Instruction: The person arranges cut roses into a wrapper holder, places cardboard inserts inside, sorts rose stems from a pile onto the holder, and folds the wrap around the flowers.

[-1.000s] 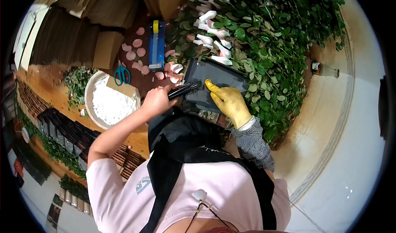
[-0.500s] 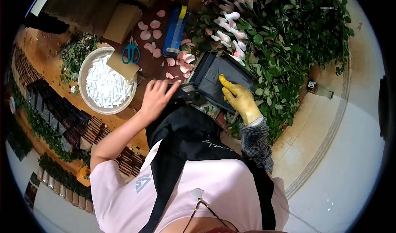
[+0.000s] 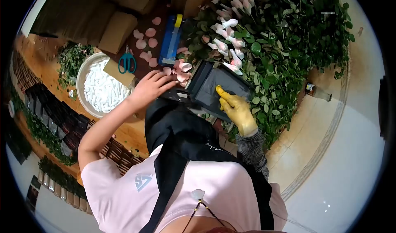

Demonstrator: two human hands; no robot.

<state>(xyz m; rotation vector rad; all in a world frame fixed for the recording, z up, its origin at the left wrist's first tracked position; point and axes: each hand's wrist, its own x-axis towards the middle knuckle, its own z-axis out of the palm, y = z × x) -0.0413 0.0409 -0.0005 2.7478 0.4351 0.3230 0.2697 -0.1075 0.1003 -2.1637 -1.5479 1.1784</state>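
My bare left hand [image 3: 152, 86] reaches over the dark red table, fingers spread, its fingertips near the loose pink petals [image 3: 181, 71]. On my right hand [image 3: 238, 110] is a yellow glove; its thumb and fingers rest on the dark flat panel [image 3: 212, 88] of a black box-like device, holding nothing that I can make out. Just above my left hand lies a blue tape dispenser [image 3: 170, 41] with yellow tape. Teal-handled scissors [image 3: 127, 62] sit on a piece of cardboard at the edge of a round basin [image 3: 81, 86] full of white tubes [image 3: 103, 88].
Roses in white netting [image 3: 231, 41] and a large heap of leafy stems [image 3: 288, 43] fill the upper right. A bottle [image 3: 318, 92] lies on the floor at the right. Cardboard boxes [image 3: 117, 33] stand at the upper left, and dark wrapped bundles [image 3: 51, 113] line the left.
My left hand has moved away from the black device, leftward and up towards the petals. My right hand stays at the panel. The whole view has shifted slightly.
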